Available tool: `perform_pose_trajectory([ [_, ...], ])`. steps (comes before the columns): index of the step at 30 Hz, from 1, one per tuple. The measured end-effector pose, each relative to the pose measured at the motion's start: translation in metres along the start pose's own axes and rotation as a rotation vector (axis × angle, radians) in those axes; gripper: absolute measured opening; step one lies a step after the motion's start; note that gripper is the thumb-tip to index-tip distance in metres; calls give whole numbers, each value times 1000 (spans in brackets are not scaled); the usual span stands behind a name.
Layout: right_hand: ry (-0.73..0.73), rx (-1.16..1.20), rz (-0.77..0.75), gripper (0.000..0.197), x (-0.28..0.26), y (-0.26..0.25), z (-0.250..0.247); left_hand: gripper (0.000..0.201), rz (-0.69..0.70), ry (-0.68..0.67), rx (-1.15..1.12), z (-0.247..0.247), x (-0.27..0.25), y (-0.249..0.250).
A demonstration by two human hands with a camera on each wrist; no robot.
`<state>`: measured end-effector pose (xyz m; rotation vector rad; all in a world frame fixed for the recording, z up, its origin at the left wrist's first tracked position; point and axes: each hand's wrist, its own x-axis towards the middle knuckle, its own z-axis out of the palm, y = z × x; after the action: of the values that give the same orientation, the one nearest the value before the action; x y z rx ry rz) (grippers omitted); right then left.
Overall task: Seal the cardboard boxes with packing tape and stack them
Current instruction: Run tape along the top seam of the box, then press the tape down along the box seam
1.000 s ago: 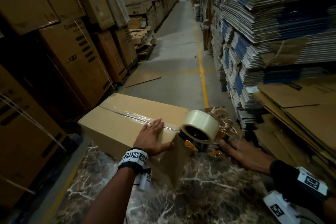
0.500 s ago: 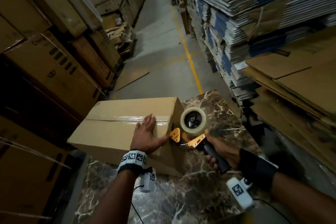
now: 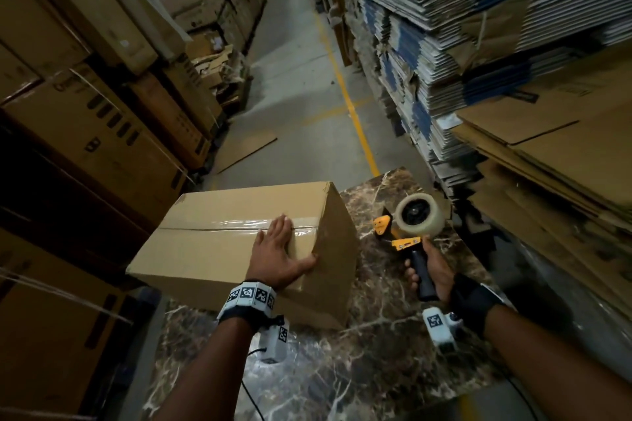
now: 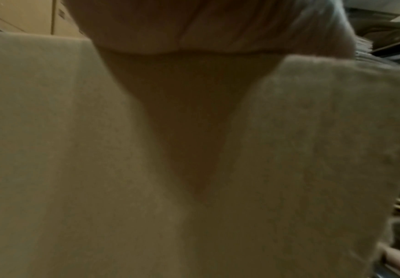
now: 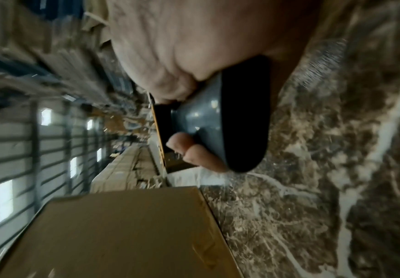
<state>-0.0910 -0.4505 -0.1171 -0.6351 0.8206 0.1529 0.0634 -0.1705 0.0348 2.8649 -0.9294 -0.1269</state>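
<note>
Top seam of the box [image 3: 219, 243] was taped; your left hand [image 3: 278, 258] lay flat on it, fingers straight. Your right hand [image 3: 432, 270] gripped the dispenser [image 3: 410, 225] clear of the box, above the tabletop [image 3: 376, 369]. Stacking looked still undone.

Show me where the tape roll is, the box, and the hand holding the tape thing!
tape roll [image 3: 421, 215], head view, on its clear outer band.
box [image 3: 212, 249], head view, on its top face.
right hand [image 3: 432, 267], head view, on the fingers gripping the black handle.

- The head view was dim, its left side in deep shadow, its edges bent by the wide lens.
- Glare streaked the tape strip [image 3: 253, 224].
- Both wrist views were soft and blurred.
</note>
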Motion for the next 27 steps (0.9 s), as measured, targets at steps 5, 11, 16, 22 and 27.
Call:
perform_pose_trajectory([
  [5,28,192,-31,77,26,18,-8,124,24,-17,-7,0,-8,-5],
  [11,304,-138,-223,69,32,36,2,124,128,-76,-56,-2,-30,-29],
  [16,685,-476,-422,50,0,14,17,125,237,-137,-42,-8,-58,-54],
  [22,556,-872,-1151,27,-26,8,105,121,270,-189,-63,-15,-88,-62],
  [27,27,-1333,-1676,35,-34,28,165,101,306,-113,-128,-8,-111,-63],
])
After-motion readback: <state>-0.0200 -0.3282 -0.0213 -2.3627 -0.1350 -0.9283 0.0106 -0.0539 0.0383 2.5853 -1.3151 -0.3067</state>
